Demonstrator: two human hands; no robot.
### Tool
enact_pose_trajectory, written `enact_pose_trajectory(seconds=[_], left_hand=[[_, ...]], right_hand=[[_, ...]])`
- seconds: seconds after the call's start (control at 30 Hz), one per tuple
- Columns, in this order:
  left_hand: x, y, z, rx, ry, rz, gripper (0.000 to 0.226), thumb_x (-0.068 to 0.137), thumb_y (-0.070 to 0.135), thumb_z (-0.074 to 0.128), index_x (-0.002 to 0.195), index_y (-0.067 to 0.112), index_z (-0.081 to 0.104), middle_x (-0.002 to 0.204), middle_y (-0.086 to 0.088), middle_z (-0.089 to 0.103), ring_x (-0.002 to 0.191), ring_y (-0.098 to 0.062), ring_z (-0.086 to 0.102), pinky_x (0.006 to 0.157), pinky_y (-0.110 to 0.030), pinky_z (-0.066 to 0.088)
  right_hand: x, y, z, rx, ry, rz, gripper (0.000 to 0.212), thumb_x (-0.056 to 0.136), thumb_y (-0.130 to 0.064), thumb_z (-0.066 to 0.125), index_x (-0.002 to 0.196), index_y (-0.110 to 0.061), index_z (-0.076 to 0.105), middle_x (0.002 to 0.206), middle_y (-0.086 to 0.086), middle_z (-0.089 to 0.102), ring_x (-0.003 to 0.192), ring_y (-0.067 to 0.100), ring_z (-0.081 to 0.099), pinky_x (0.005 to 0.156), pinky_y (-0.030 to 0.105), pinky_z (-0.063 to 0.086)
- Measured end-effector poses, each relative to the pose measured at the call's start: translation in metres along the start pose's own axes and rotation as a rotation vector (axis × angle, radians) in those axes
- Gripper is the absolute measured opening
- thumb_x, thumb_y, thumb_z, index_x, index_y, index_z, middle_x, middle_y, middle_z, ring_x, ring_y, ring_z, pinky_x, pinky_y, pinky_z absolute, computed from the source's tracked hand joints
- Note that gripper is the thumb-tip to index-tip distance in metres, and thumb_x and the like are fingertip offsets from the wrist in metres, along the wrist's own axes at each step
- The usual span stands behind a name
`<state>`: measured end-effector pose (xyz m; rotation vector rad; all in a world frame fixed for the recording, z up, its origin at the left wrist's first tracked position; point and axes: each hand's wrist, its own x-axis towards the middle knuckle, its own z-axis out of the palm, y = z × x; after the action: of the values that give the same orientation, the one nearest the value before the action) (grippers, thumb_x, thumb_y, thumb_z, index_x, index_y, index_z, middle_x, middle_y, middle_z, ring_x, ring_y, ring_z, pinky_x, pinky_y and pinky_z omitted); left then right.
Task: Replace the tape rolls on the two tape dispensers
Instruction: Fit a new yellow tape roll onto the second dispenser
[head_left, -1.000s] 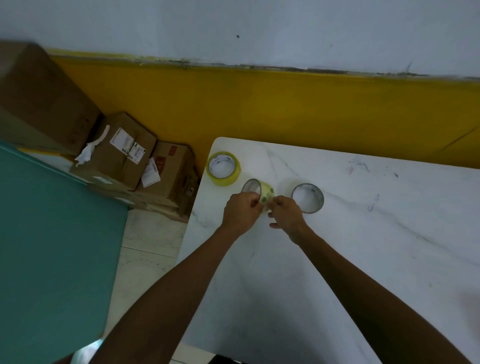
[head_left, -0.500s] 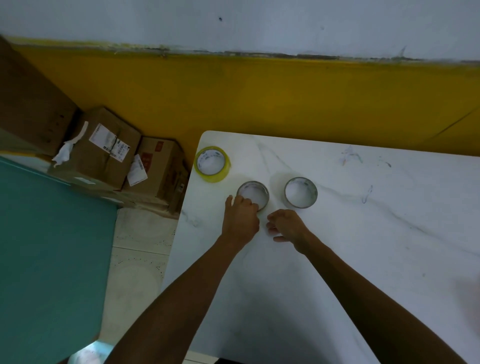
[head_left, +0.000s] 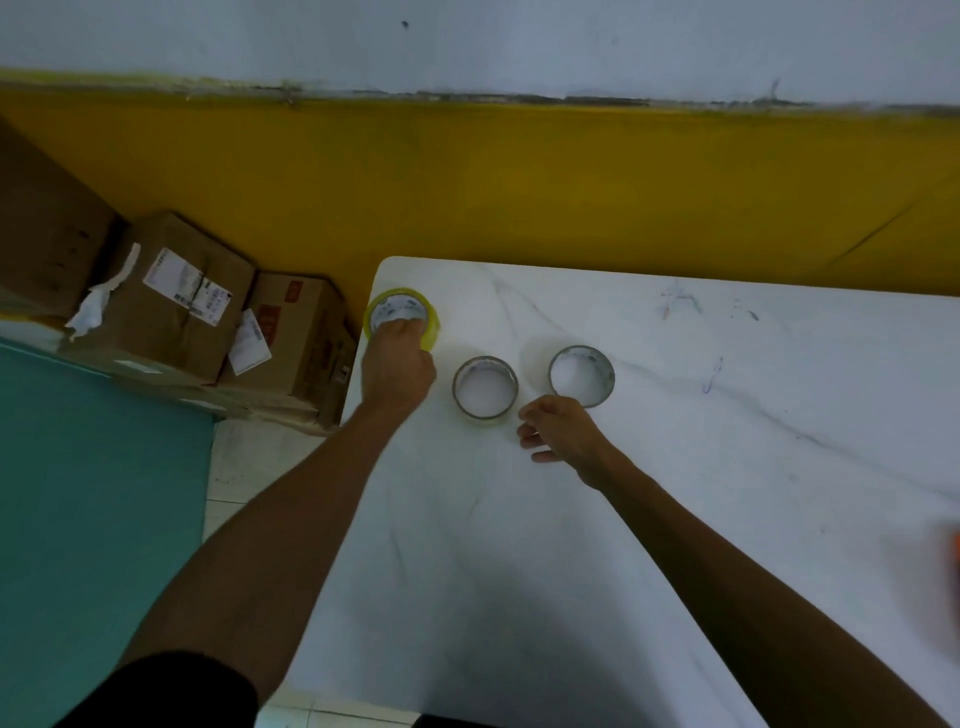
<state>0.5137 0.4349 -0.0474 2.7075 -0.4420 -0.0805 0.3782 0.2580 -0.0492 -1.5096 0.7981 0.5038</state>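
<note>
A full yellow tape roll lies flat near the far left corner of the white marble table. My left hand covers its near side with fingers closed on it. Two thin, nearly spent tape rings lie flat to the right: one ring in the middle and another ring further right. My right hand rests on the table just in front of the rings, fingers loosely curled, holding nothing. No tape dispenser is clearly in view.
Cardboard boxes stand on the floor left of the table against the yellow wall. A teal surface fills the lower left. A blurred orange object shows at the right edge.
My left hand set the thin ring flat on the table, then moved left onto the yellow roll. My right hand let go and drew back slightly.
</note>
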Motion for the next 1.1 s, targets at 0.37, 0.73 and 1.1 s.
enact_pose_trajectory(seconds=[0.37, 0.73, 1.1], left_hand=[[0.012, -0.012, 0.015, 0.12, -0.161, -0.053, 0.024, 0.08, -0.003, 0.054, 0.101, -0.004, 0.065, 0.098, -0.03, 0.068, 0.092, -0.044, 0.065, 0.071, -0.044, 0.051], [0.023, -0.005, -0.022, -0.125, -0.043, -0.182, 0.026, 0.086, 0.01, 0.054, 0.104, -0.004, 0.066, 0.103, -0.032, 0.066, 0.097, -0.047, 0.062, 0.078, -0.046, 0.05], [0.026, 0.102, -0.144, -0.881, 0.051, -0.291, 0.014, 0.088, 0.01, 0.058, 0.082, 0.015, 0.069, 0.087, -0.013, 0.065, 0.08, -0.027, 0.061, 0.075, -0.047, 0.055]], right_hand=[[0.003, 0.023, -0.013, 0.013, 0.045, 0.039, 0.021, 0.094, -0.025, 0.053, 0.105, -0.008, 0.061, 0.092, 0.009, 0.069, 0.086, 0.022, 0.068, 0.086, 0.042, 0.058], [-0.022, -0.006, -0.008, -0.006, 0.067, -0.042, 0.018, 0.095, -0.017, 0.05, 0.097, -0.006, 0.065, 0.091, 0.012, 0.07, 0.081, 0.021, 0.067, 0.081, 0.039, 0.057], [-0.076, -0.155, 0.002, 0.108, 0.277, -0.584, 0.027, 0.092, -0.028, 0.06, 0.11, -0.009, 0.066, 0.103, 0.013, 0.069, 0.097, 0.027, 0.068, 0.082, 0.044, 0.06]])
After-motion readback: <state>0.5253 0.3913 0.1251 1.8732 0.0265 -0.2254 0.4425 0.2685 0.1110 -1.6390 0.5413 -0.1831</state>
